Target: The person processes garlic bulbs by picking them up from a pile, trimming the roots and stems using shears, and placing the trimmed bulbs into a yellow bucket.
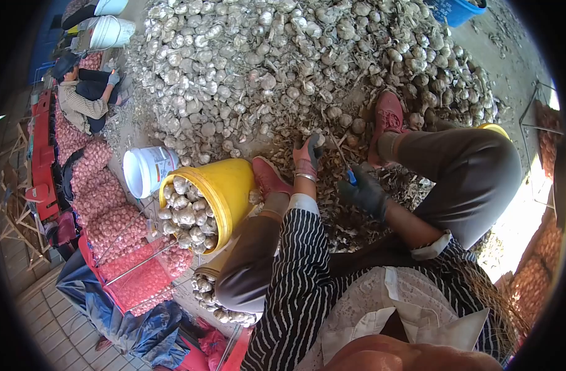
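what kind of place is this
Probably a garlic sorting or packing area, perhaps a shed or yard: a big heap of loose garlic covers the ground, a yellow bucket holds more bulbs, and filled red mesh sacks line one side.

The left arm reaches straight ahead in a striped sleeve, its wrist nearly in line; the left hand, wearing a pink and dark glove, is partly curled. The right arm angles in from the side, bare between a turned-back cuff and a dark glove, and the right hand has its fingers closed in a grip.
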Tool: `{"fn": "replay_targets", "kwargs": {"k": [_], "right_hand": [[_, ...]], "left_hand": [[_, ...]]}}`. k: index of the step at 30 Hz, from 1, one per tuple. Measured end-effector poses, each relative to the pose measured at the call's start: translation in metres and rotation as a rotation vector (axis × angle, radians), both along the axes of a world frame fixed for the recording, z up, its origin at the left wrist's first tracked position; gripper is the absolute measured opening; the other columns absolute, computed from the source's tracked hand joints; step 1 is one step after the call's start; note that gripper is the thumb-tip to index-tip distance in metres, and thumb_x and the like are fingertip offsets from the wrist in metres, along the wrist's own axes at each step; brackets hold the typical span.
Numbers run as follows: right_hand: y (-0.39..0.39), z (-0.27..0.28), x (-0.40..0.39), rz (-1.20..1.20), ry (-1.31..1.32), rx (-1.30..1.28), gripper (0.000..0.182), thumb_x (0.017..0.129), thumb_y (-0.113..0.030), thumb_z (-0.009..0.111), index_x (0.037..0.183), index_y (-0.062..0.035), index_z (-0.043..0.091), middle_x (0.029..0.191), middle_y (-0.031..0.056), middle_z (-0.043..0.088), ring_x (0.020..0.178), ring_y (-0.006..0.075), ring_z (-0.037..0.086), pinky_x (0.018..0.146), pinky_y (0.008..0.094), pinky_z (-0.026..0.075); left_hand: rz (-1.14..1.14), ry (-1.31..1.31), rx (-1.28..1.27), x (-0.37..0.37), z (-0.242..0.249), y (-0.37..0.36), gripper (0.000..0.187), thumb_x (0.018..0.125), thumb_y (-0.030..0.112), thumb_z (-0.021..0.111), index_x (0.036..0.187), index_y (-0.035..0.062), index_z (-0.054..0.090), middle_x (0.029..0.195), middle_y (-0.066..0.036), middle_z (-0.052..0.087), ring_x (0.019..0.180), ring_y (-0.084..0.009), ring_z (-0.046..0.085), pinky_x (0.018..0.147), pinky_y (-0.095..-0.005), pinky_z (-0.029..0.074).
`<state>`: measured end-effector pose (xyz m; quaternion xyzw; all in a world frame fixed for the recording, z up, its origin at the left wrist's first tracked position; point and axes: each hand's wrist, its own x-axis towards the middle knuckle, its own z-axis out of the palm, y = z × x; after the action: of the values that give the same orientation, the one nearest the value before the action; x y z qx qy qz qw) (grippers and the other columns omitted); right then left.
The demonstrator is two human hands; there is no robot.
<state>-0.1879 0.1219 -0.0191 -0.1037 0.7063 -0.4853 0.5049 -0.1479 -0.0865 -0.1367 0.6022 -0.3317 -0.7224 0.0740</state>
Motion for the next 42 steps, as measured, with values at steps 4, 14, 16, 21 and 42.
{"fn": "replay_targets", "kwargs": {"k": [4,14,16,21,42], "right_hand": [[-0.005,0.037,-0.022,0.319,0.452,0.184,0.047,0.076,-0.03,0.07,0.109,-0.0045,0.048,0.09,0.0202,0.061,0.087,0.0352,0.06,0.076,0.0416,0.046],[0.019,0.034,-0.006,0.419,0.647,0.102,0.041,0.077,-0.026,0.067,0.108,-0.0035,0.051,0.081,0.0208,0.061,0.076,0.0361,0.061,0.067,0.0427,0.046],[0.023,0.043,-0.005,0.339,0.539,0.02,0.029,0.081,-0.029,0.063,0.097,-0.0047,0.056,0.081,0.02,0.063,0.082,0.0364,0.063,0.07,0.0436,0.048],[0.031,0.055,0.007,0.42,0.656,-0.077,0.026,0.083,-0.027,0.062,0.094,-0.0039,0.056,0.079,0.0185,0.063,0.076,0.0346,0.062,0.067,0.0409,0.048],[0.019,0.02,0.022,-0.079,0.021,-0.274,0.031,0.079,-0.024,0.073,0.098,-0.004,0.059,0.076,0.0021,0.059,0.064,0.0105,0.055,0.059,0.0287,0.048]], "left_hand": [[0.145,0.305,-0.162,0.023,0.08,0.037,0.055,0.073,0.009,0.075,0.121,-0.0002,0.049,0.102,-0.011,0.062,0.076,-0.0186,0.063,0.065,-0.028,0.054],[-0.275,0.203,-0.826,0.062,0.13,0.085,0.075,0.074,0.008,0.073,0.138,0.0065,0.033,0.123,-0.011,0.045,0.106,-0.0231,0.054,0.087,-0.0369,0.048],[-0.057,0.339,-0.452,0.068,0.142,0.087,0.06,0.081,0.031,0.069,0.131,0.0092,0.044,0.101,-0.008,0.057,0.088,-0.0179,0.056,0.064,-0.0357,0.05],[0.062,0.653,0.282,0.076,0.147,0.104,0.035,0.09,0.046,0.05,0.099,0.0143,0.06,0.091,-0.003,0.06,0.069,-0.0169,0.052,0.057,-0.0272,0.042],[0.093,0.8,0.222,0.108,0.12,0.129,0.029,0.091,0.028,0.056,0.112,0.0072,0.056,0.103,-0.006,0.058,0.084,-0.0139,0.056,0.073,-0.0284,0.047]]}}
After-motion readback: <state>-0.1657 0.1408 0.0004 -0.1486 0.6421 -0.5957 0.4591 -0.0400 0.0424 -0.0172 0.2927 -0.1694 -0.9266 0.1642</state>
